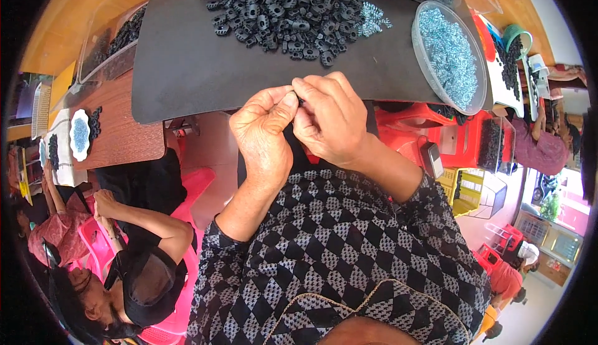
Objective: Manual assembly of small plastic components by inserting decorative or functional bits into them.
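Hands (266,126), two together, pinch one small dark piece (299,101)

A workshop, shown by heaped black parts (289,18), a tub (481,78) of springs (445,55) and co-workers (156,226) at tables (128,121).

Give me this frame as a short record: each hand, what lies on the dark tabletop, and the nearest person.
Left hand: pinching a small black part, mostly hidden
Right hand: fingers closed on the same part
Tabletop: heap of black plastic parts; loose bluish coil springs; round clear tub of springs, right
Co-worker: left, near a brown table
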### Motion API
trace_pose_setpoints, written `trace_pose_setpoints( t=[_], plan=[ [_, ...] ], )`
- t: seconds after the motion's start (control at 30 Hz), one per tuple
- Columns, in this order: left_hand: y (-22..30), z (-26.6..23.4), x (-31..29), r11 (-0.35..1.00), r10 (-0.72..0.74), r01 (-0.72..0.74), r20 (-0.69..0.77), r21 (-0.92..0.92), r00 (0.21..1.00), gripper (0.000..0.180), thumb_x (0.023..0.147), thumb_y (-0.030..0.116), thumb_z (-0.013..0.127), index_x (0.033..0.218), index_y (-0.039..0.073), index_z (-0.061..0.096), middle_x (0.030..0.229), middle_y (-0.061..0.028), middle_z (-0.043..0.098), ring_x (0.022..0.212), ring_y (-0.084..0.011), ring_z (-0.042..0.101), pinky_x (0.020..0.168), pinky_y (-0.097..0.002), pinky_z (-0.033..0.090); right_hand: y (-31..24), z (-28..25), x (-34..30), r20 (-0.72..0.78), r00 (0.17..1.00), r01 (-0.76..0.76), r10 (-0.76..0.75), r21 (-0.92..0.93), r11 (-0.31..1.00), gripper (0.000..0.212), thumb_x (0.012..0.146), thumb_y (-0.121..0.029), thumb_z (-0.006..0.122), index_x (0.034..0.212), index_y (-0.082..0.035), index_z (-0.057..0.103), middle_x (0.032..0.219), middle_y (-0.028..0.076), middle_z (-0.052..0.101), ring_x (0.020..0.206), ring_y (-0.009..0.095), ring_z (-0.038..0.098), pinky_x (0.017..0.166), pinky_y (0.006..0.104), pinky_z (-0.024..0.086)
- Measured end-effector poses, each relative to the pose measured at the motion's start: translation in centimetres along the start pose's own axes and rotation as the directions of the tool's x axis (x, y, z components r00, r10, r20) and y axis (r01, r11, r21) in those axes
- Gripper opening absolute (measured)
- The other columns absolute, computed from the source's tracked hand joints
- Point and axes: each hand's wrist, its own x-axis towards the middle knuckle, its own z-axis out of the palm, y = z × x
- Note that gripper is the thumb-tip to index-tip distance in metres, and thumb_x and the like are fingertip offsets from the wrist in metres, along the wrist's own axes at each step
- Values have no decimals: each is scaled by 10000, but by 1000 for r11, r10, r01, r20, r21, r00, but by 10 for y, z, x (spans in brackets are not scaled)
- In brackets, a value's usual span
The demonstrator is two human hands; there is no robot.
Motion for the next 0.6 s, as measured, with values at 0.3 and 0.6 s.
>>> trace_pose_setpoints(
  t=[0.3, 0.6],
  plan=[
    [1, -4, 1, 992, -71, 71, 0, -101, 997, 132, 854, -8, 594, 948, -87, 643, 864, -91, 664, 747, -116, 600, 716, -232, 488, 5, -2, -6, 60, 994, -95, 89, 103, 990, 472, 623, 11, 694, 1072, 58, 559, 950, 174, 587, 786, 315, 566, 663, 370, 481],
    [16, 0, 6, 987, -139, 146, 109, -62, 984, 165, 880, 54, 578, 945, -82, 644, 832, -139, 683, 727, -152, 642, 720, -245, 498, 5, -12, 1, 114, 979, -182, 168, 132, 974, 498, 620, -34, 748, 1081, 10, 565, 991, 152, 596, 823, 302, 569, 690, 366, 476]
  ],
)
